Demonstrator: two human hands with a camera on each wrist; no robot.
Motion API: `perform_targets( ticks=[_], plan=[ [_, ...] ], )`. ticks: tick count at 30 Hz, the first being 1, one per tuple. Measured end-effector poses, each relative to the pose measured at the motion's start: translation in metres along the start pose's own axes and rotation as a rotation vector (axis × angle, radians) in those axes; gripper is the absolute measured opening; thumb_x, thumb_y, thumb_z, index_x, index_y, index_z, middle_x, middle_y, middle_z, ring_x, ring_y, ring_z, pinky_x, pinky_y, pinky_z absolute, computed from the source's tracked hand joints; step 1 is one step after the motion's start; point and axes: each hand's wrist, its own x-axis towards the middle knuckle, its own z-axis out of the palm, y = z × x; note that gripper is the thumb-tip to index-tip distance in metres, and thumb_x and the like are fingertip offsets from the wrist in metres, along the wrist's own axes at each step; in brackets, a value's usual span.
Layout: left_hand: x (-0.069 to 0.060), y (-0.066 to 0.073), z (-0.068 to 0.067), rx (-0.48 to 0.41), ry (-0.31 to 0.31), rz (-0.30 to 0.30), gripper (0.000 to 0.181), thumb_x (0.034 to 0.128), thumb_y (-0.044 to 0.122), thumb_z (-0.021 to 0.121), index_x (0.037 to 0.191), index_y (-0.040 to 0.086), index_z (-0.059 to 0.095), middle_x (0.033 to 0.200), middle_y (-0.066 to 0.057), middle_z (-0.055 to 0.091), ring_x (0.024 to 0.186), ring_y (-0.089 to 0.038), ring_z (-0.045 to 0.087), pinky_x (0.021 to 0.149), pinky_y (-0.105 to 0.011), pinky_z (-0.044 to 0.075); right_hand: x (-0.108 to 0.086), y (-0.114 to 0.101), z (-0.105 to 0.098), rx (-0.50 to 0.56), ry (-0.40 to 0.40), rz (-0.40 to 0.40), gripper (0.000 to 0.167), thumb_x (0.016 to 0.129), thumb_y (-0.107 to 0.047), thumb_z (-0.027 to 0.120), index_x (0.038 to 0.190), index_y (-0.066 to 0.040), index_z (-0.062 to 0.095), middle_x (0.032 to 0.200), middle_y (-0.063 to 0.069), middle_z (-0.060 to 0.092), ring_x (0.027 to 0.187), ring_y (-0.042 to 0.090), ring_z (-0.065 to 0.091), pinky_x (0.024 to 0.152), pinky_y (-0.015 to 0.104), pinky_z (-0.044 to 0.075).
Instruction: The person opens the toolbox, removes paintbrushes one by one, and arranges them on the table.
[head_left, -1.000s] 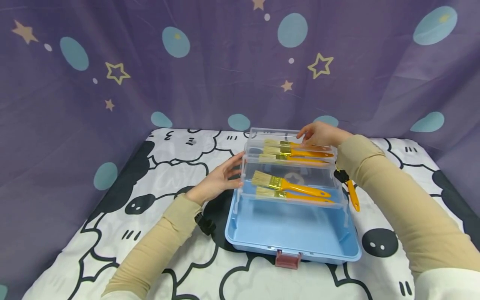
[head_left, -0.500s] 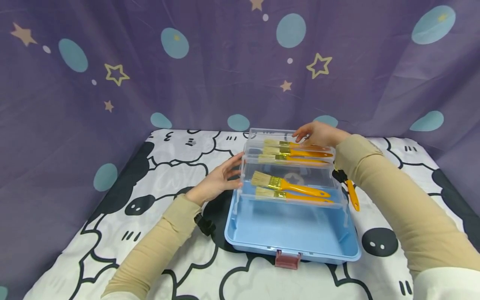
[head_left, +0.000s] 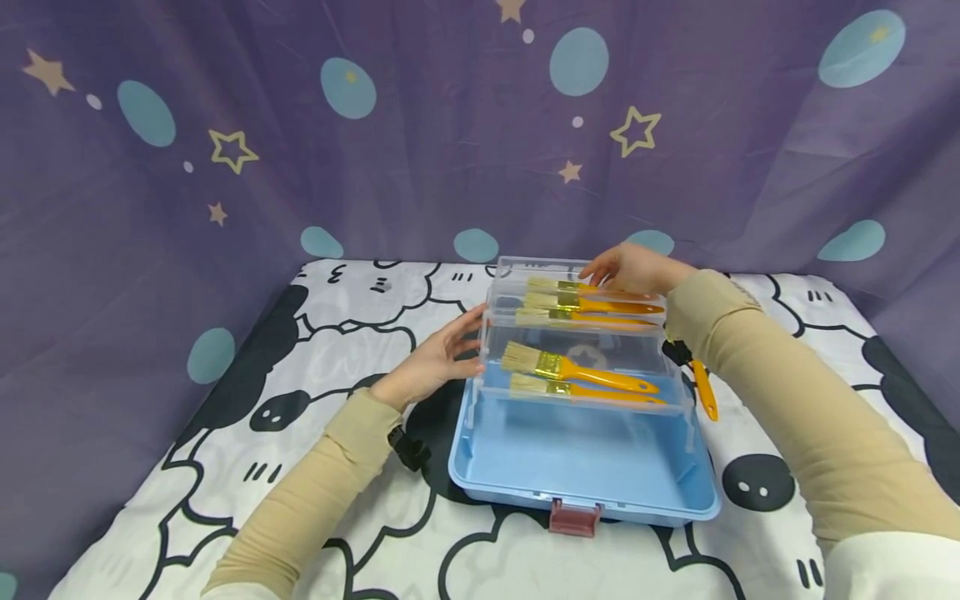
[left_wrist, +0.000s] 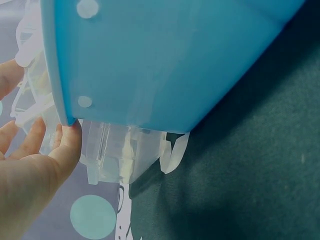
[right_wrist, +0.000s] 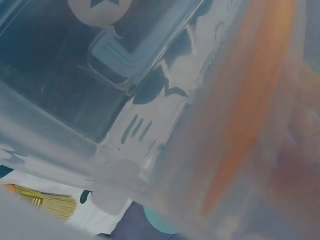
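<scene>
A blue toolbox [head_left: 585, 454] with stacked clear trays stands on the cloth. Two paintbrushes lie in the front tray, including a paintbrush [head_left: 611, 380] with an orange handle. Several more lie in the trays behind, among them a paintbrush [head_left: 630, 307]. At the toolbox's left side my left hand [head_left: 435, 362] has its fingers spread along the clear trays. Its thumb [left_wrist: 71, 142] touches the blue rim in the left wrist view. My right hand [head_left: 637, 268] reaches over the back tray, fingers extended left above the rearmost paintbrush [head_left: 585, 287]. Its thumb is hidden.
Another paintbrush [head_left: 703, 392] lies on the cloth right of the toolbox, partly covered by the right wrist's camera. A pink latch [head_left: 573, 518] hangs at the toolbox's front. The patterned cloth [head_left: 337, 483] runs back to a purple curtain [head_left: 420, 167].
My right hand's fingers have shifted slightly left over the back tray. The left hand, toolbox and paintbrushes keep their places.
</scene>
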Motion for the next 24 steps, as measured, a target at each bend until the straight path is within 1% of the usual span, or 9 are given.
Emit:
perform_targets(
  ticks=[6,16,24],
  plan=[
    [0.0007,-0.0021,-0.0005,-0.006,0.005,0.002,0.089,0.0864,-0.008,0.061,0.154,0.024,0.014,0.156,-0.009,0.019,0.139,-0.033,0.029,0.111,-0.045,0.035,0.0018,-0.0002,0.0014,-0.014,-0.021,-0.024,0.041,0.090,0.009,0.051,0.126,-0.006,0.062,0.118,0.018,0.061,0.109,0.032,0.054,0.100,0.051,0.043],
    [0.0007,-0.0007,-0.0002,0.001,0.007,-0.006,0.089,0.0862,-0.009,0.061,0.154,0.024,0.013,0.156,-0.009,0.019,0.139,-0.034,0.029,0.110,-0.045,0.036,0.0042,-0.0001,0.0019,0.005,-0.035,-0.022,0.045,0.088,0.013,0.048,0.127,-0.006,0.061,0.121,0.020,0.058,0.112,0.033,0.053,0.100,0.050,0.043],
    [0.0012,-0.0003,-0.0012,0.013,-0.004,-0.010,0.088,0.0871,-0.006,0.062,0.154,0.025,0.013,0.157,-0.008,0.017,0.139,-0.033,0.028,0.110,-0.045,0.036,0.0043,0.0002,0.0000,-0.035,-0.035,-0.020,0.044,0.087,0.013,0.048,0.124,-0.006,0.061,0.117,0.019,0.058,0.110,0.032,0.054,0.098,0.049,0.045]
  ],
)
